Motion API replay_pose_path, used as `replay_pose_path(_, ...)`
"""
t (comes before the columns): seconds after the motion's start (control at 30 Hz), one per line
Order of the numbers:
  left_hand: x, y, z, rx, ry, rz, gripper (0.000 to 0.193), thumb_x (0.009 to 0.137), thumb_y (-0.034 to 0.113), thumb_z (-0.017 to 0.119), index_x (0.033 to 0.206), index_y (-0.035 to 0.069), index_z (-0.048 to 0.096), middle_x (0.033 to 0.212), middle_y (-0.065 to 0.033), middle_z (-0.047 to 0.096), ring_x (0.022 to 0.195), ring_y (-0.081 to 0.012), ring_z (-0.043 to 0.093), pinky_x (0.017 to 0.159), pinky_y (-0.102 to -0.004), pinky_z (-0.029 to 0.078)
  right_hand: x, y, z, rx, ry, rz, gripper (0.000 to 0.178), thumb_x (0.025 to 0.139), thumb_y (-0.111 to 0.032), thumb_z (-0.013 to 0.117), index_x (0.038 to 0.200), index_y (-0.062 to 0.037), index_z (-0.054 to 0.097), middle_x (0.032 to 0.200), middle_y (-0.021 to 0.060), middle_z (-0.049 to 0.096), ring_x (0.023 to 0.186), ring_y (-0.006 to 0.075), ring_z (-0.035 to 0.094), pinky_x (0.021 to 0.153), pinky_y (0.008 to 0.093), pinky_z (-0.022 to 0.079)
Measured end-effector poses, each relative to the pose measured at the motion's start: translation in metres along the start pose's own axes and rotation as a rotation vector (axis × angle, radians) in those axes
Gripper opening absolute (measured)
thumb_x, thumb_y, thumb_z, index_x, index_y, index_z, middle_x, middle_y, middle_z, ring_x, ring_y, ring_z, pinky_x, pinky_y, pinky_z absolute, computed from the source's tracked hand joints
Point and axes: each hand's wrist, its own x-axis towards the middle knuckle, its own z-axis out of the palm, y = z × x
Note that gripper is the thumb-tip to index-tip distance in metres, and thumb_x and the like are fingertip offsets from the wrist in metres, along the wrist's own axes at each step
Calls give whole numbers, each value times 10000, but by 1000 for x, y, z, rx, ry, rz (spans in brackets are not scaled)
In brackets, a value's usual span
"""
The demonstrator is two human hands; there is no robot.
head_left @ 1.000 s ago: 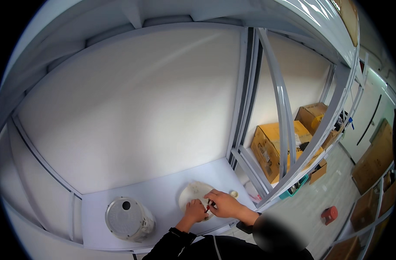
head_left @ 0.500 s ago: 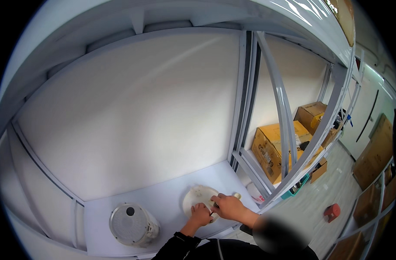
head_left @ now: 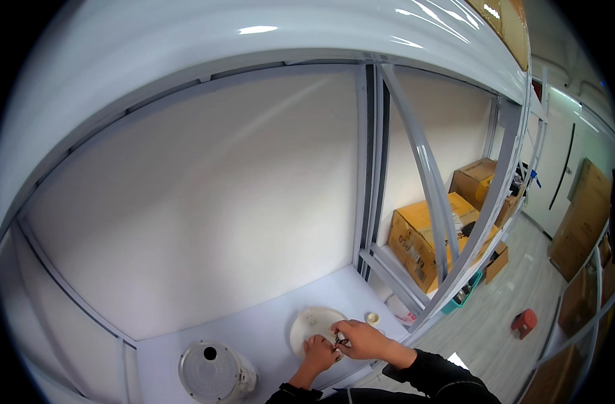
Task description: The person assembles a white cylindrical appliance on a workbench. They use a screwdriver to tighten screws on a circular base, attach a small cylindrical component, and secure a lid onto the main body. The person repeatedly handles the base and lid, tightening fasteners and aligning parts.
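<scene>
Over the near right part of a round off-white dish [head_left: 299, 332], my two hands meet, fingertips almost touching. My right hand [head_left: 363, 340] is closed, its fingertips pinching a small dark, shiny piece [head_left: 342, 341] too small to name. Next to it, my left hand [head_left: 320, 352] has its fingers curled together at the dish's near edge; whatever they grip is hidden. Beyond my right hand stands a small round pale container [head_left: 372, 317]. To the left sits a white cylindrical canister [head_left: 206, 372] with a black round spot on its top.
The white shelf board [head_left: 280, 303] has a tall pale back panel [head_left: 206, 202]. A grey metal post [head_left: 368, 175] and slanting bar [head_left: 422, 175] stand right. Past them are a yellow carton [head_left: 415, 246], a teal bin [head_left: 459, 299] and a red stool [head_left: 524, 324] on the floor.
The view has shifted, so the shelf, dish and canister appear lower. My hands stay close together at the dish, and the small dark piece shows more clearly at my right fingertips.
</scene>
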Motion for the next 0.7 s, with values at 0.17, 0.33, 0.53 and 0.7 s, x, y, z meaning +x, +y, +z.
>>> replay_pose_path(0.17,-10,0,-5,-14,80,40,266,898,365,695,1012,134,762,1263,-83,587,1323,-325,462,1085,-612,331,-2,1,5,85,125,103,469,857,-144,798,1264,-54,584,1080,178,691,975,368,703,825,441,563)
replay_pose_path(0.33,-13,18,-20,113,127,159,196,945,275,648,1063,142,729,1183,-43,644,1239,-249,575,1030,-586,365,-6,1,0,35,165,72,491,859,-192,818,1274,-64,588,1124,191,646,966,382,696,821,451,562)
replay_pose_path(0.53,-10,13,-11,178,199,230,176,941,201,611,1043,125,733,1076,-48,693,1101,-247,675,982,-583,431,-3,-11,5,-79,193,219,488,895,-268,802,1274,-54,581,1043,215,686,877,414,711,747,470,567)
replay_pose_path(0.7,-9,21,-23,294,178,280,161,923,164,603,1006,102,727,1054,-73,697,1061,-279,701,975,-631,486,-3,-3,8,-40,288,208,471,903,-242,788,1277,-48,577,903,211,718,760,413,717,678,479,568)
